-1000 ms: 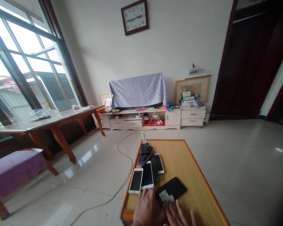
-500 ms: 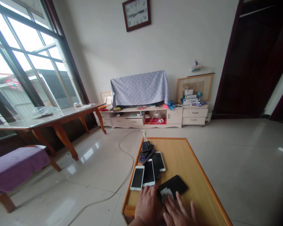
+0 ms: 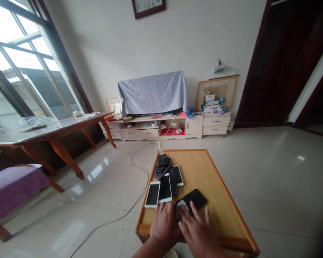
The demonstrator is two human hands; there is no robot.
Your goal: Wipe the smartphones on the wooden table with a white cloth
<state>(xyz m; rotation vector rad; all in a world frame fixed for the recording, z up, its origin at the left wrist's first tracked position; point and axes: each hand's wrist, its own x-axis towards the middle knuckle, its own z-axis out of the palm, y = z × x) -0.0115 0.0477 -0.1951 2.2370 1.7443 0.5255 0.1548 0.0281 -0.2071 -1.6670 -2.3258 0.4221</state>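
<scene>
A black phone point(image 3: 194, 197) lies at an angle on the near part of the small wooden table. My left hand point(image 3: 164, 223) has its fingers curled at the phone's left end, steadying it; the fingertips are partly hidden. Under the fingers of my right hand point(image 3: 196, 229) a crumpled white wipe point(image 3: 182, 206) is pressed against that same end of the phone. The other right fingers spread over the phone's near edge. Just beyond my left hand rest a white-framed phone point(image 3: 152, 194) and a larger white-framed one point(image 3: 165, 188).
Several more dark phones point(image 3: 163, 172) are heaped toward the table's far left corner, by a pump bottle point(image 3: 160, 147). The wooden table point(image 3: 204, 168) has a raised rim. A cable point(image 3: 118, 219) runs over the floor to its left. A low cabinet point(image 3: 140, 133) stands along the wall.
The view has tilted downward, so the room sits higher in the picture. My right fingers and the wipe have shifted slightly toward the phone's left end. My left hand stays at the phone.
</scene>
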